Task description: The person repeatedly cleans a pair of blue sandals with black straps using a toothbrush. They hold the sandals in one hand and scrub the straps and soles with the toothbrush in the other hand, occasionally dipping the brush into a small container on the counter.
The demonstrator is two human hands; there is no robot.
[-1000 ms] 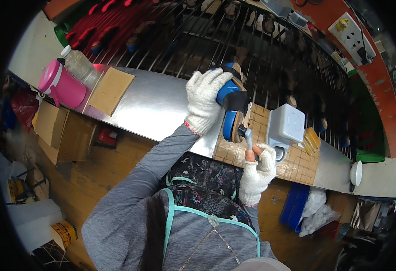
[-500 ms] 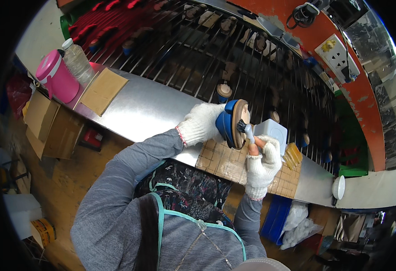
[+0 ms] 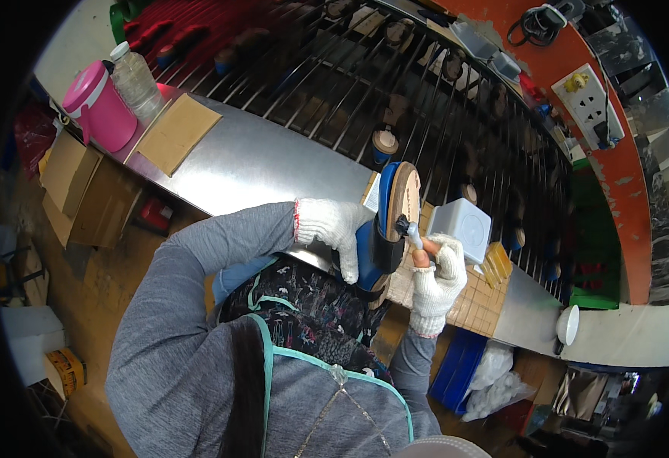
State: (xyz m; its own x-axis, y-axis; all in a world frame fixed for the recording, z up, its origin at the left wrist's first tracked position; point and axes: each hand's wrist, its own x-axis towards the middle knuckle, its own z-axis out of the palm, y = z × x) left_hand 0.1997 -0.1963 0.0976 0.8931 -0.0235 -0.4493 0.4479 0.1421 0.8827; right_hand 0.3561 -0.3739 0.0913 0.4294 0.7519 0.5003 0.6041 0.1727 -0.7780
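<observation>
My left hand (image 3: 333, 229), in a white knit glove, grips a blue sandal (image 3: 385, 200) from its left side. The sandal stands on end, its pale underside with a brown rim facing right. In my right hand (image 3: 436, 281), also gloved but with bare thumb and fingertip showing, is a small brush (image 3: 415, 236) with a light handle. Its dark bristles touch the underside of the sandal. A square white plastic container (image 3: 463, 227) sits just beyond my right hand, on a brown board with a grid of lines (image 3: 478, 307).
Past the metal ledge (image 3: 235, 164) runs a rack of rods (image 3: 327, 114) carrying several shoes, glowing red at far left. A pink jug (image 3: 106, 114), clear bottle (image 3: 136, 84) and cardboard piece (image 3: 178, 133) stand left. At right are a yellow block (image 3: 496, 266) and white bowl (image 3: 569, 324).
The sandal has turned more upright and its lower end has come nearer my body. My left hand has swung lower along it. The brush has shifted slightly left and down with my right hand.
</observation>
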